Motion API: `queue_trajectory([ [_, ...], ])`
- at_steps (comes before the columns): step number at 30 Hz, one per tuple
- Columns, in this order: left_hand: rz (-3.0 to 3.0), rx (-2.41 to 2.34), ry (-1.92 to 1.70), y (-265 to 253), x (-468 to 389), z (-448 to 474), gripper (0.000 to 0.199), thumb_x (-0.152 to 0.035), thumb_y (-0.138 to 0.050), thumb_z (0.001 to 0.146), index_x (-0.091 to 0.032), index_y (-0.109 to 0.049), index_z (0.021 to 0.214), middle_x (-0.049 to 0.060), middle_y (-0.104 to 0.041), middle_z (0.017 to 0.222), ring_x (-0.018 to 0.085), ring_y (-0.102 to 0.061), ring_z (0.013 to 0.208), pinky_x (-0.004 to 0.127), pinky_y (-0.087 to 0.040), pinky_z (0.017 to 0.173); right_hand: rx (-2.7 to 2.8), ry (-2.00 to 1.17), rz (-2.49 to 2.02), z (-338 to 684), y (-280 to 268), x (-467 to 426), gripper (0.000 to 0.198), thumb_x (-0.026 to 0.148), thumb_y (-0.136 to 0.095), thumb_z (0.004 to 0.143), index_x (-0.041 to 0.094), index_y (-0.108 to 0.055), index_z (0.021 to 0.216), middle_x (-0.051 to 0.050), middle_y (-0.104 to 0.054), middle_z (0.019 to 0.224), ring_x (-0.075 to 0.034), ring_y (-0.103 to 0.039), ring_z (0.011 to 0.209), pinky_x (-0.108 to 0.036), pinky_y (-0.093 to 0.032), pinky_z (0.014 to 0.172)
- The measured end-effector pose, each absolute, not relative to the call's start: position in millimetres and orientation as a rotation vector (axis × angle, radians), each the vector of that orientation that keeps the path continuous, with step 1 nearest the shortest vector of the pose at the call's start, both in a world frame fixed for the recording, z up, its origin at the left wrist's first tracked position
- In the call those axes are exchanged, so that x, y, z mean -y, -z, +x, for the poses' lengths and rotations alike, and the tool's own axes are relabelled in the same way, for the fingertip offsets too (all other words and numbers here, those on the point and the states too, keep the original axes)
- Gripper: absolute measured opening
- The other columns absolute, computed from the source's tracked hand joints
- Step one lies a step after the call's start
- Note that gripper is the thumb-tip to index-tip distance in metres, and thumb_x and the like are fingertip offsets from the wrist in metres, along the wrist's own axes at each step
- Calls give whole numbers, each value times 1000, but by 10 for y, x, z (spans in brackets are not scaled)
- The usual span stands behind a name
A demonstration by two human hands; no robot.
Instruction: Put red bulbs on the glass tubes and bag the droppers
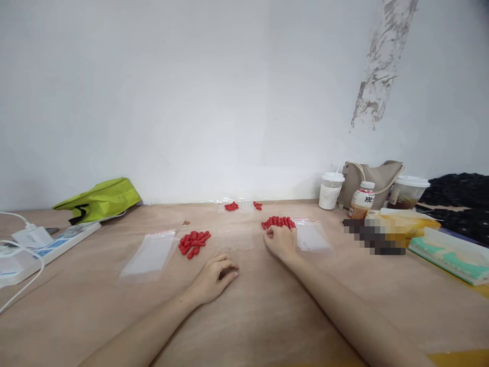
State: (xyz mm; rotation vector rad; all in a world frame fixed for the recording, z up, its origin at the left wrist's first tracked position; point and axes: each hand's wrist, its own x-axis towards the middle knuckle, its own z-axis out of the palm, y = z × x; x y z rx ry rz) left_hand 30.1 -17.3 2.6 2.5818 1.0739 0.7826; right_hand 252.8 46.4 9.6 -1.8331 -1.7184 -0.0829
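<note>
My left hand (214, 279) rests on the table with its fingers curved and the thumb apart, nothing between them. Just beyond it lie a loose heap of red rubber bulbs (193, 243) and a row of thin clear tubes (233, 239). My right hand (281, 241) is bent over the near side of a neat row of red bulbs (278, 221). Its fingers are curled; whatever they hold, if anything, is hidden. Beside that hand lies a clear zip bag (314, 236); another zip bag (150, 253) is left of the heap.
Smaller groups of red bulbs (231, 206) lie near the wall. At the left are a power strip (57, 250) with cables and a green bag (101, 200). A paper cup (330, 191), a bottle (361, 201), a beige bag (376, 178) and a tissue pack (451, 257) stand right.
</note>
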Motion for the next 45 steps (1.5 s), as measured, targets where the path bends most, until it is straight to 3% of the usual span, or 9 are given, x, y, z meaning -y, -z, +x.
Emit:
queue_trajectory([
  [4,2654,-1237,-902,-68,52,186,15,-27,-49,81,-21,-62,84,3,-60,85,18,-54,82,30,-40,74,1776,-145,-1921,2291,-157,-541,17,28,-50,70,24,-66,74,-5,-66,82,-22,-57,85,-36,-29,78],
  [7,2607,-1703,-1114,-134,-145,-77,16,-27,-49,80,-20,-62,78,5,-61,84,23,-52,85,36,-38,77,1733,-233,-1995,2158,-193,-673,18,29,-53,67,22,-66,77,-8,-66,86,-24,-58,86,-36,-33,75],
  [12,2450,-2048,-1077,-184,-384,-509,15,-30,-51,78,-22,-64,81,9,-61,91,29,-53,83,40,-38,70,1639,-332,-2110,2022,-235,-824,26,25,-57,65,15,-65,88,-15,-63,95,-26,-58,89,-38,-36,78],
  [20,2442,-2005,-1025,-139,-457,-572,14,-32,-54,76,-24,-65,73,9,-62,85,31,-53,81,40,-37,64,1580,-465,-2181,2037,-248,-919,39,26,-64,60,14,-62,97,-16,-61,102,-29,-56,96,-38,-38,79],
  [25,2465,-1872,-1076,-227,-367,-456,15,-30,-51,78,-21,-61,74,6,-62,83,23,-55,78,33,-40,65,1583,-518,-2188,2057,-236,-951,46,30,-67,57,14,-60,100,-17,-59,105,-30,-55,97,-38,-40,76],
  [32,2394,-1263,-902,-91,-13,42,15,-29,-49,78,-17,-58,77,0,-58,68,13,-51,60,22,-39,54,1703,-475,-2027,2184,-413,-761,31,25,-62,61,14,-63,90,-14,-62,97,-27,-57,90,-33,-41,70],
  [37,2381,-1250,-868,-7,70,149,16,-23,-54,72,-17,-57,87,0,-56,71,12,-49,60,21,-39,53,1881,-405,-1749,2457,-438,-356,12,20,-53,69,18,-64,74,-4,-65,78,-16,-58,79,-22,-39,66],
  [40,2408,-1239,-813,-27,67,180,24,-27,-56,72,-19,-60,94,3,-56,83,13,-51,62,23,-41,57,1992,-239,-1501,2586,-306,-84,15,19,-48,75,18,-62,80,-3,-63,81,-15,-55,79,-23,-37,70],
  [45,2379,-1233,-856,-45,104,301,20,-31,-48,81,-19,-64,78,3,-57,81,14,-52,66,25,-40,61,2060,-14,-1188,2636,-8,232,20,19,-41,83,19,-59,91,-6,-58,88,-16,-51,81,-29,-35,73],
])
